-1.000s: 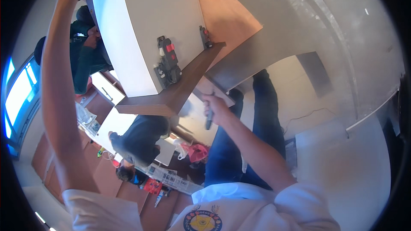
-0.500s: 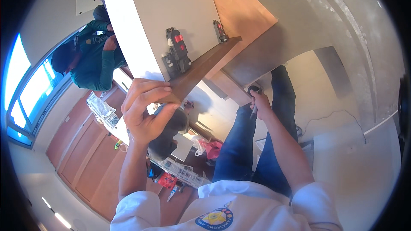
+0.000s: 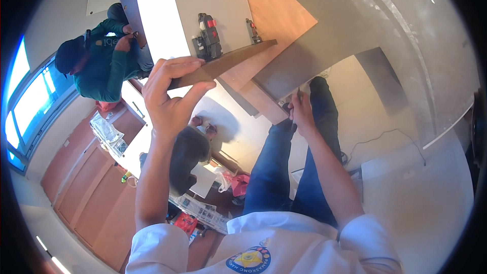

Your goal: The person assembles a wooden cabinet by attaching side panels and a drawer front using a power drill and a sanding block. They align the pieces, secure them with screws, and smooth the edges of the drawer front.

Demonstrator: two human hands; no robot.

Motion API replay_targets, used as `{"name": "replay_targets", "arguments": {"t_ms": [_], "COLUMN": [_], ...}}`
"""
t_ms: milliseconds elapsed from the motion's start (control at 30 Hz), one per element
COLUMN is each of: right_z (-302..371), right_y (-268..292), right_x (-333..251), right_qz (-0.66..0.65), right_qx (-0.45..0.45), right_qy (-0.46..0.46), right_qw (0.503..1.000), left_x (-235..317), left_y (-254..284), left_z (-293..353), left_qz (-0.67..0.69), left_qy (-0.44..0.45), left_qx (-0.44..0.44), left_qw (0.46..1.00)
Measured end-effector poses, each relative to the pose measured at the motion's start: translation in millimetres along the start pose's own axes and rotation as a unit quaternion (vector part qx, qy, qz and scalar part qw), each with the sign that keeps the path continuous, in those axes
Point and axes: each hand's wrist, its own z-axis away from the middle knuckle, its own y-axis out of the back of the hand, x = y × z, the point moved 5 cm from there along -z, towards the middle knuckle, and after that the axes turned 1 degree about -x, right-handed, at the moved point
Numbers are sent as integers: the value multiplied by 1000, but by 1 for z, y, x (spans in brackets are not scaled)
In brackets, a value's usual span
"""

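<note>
Left hand [image 3: 170, 96] has the near end of the brown board [image 3: 223, 65] pinched, thumb opposite fingers, right by the black-and-red fitting [image 3: 208, 36]. Board looks stiff, probably middling weight, maybe slick; edge grips near both ends seem best. Right hand [image 3: 303, 114]'s wrapped around something dark, can't tell what.

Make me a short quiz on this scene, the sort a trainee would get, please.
1. True or false: both hands grip the brown board.
2. Multiple choice: the larger black fitting has bright parts in which colour? A) yellow B) red C) blue
3. Fill in: the co-worker at the picture's upper left wears a ____ top.

Key:
1. False; only the left hand holds it, while the right hand is away from it.
2. B
3. green
</note>
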Motion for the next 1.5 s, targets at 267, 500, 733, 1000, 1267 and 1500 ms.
{"name": "replay_targets", "arguments": {"t_ms": [267,500,733,1000,1267,1500], "right_z": [-29,-96,-138,-156,-158,-161], "right_y": [9,-28,-49,-53,-60,-64], "right_x": [-120,-142,-134,-128,-135,-135], "right_qz": [344,441,479,468,489,513], "right_qx": [19,-47,-88,-135,-158,-133], "right_qy": [265,232,201,190,127,115], "right_qw": [900,866,850,853,848,840], "left_x": [25,19,12,10,9,12], "left_y": [14,-11,-21,-24,-23,-26], "left_z": [-42,-50,-50,-50,-47,-47], "left_qz": [-155,-294,-268,-275,-304,-320], "left_qy": [-99,-243,-195,-169,-190,-183], "left_qx": [-170,-215,-266,-300,-303,-263], "left_qw": [968,899,905,898,883,891]}}
